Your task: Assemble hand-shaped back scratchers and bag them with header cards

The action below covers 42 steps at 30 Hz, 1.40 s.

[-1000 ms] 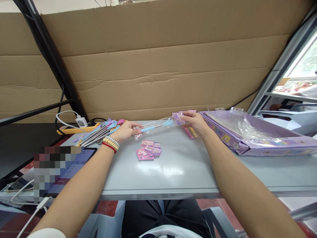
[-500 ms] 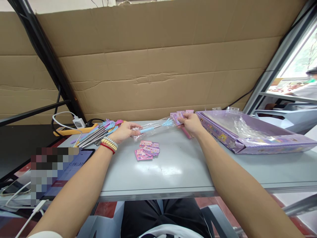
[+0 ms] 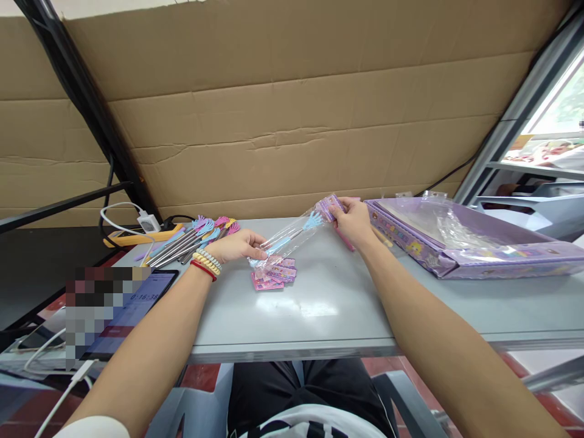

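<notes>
Between my hands a clear plastic bag [image 3: 292,236] is stretched at a slant, its right end higher. Inside it lies a back scratcher [image 3: 312,220] with a light-blue claw-like head and a thin shaft. My left hand [image 3: 238,246] pinches the bag's lower left end. With thumb and fingers, my right hand [image 3: 354,222] grips the upper right end, where a small purple printed card [image 3: 326,208] shows. Several pink and purple cards [image 3: 283,274] lie on the table below the bag, partly covered by it. Beyond my left hand rests a bundle of back scratchers [image 3: 176,246] with coloured ends.
An open purple box [image 3: 506,267] with clear plastic in it stands at the right of the grey table [image 3: 337,316]. At the left are a phone [image 3: 132,310], a white charger [image 3: 148,221] and cables. A cardboard wall [image 3: 292,121] closes off the back.
The bag has tilted: its left end has come down over the loose cards, its right end with the card has risen. Both hands keep their grip.
</notes>
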Each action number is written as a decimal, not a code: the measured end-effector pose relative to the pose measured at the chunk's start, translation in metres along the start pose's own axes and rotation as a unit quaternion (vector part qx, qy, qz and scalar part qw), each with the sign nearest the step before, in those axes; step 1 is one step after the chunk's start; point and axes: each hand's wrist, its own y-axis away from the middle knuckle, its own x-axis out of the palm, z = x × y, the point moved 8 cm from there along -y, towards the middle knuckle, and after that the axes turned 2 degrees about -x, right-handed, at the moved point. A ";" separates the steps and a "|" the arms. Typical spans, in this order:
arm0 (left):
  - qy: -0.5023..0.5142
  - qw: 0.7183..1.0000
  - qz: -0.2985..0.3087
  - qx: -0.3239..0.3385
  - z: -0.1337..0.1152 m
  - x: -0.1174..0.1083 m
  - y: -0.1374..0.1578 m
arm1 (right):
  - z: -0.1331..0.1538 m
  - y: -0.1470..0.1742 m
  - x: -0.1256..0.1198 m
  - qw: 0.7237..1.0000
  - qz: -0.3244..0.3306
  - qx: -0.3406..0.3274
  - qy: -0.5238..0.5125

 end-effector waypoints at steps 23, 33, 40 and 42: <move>0.158 0.977 -0.129 0.062 0.000 0.010 -0.021 | 0.038 0.070 0.113 0.921 0.380 -0.079 -0.044; 0.123 0.977 -0.173 0.034 0.003 0.008 -0.018 | 0.035 0.071 0.107 0.915 0.401 -0.030 -0.025; 0.119 0.983 -0.139 0.032 -0.003 0.023 -0.021 | 0.038 0.068 0.101 0.933 0.357 -0.044 0.022; 0.130 0.980 -0.146 0.038 -0.003 0.024 -0.021 | 0.039 0.066 0.100 0.936 0.345 -0.060 0.037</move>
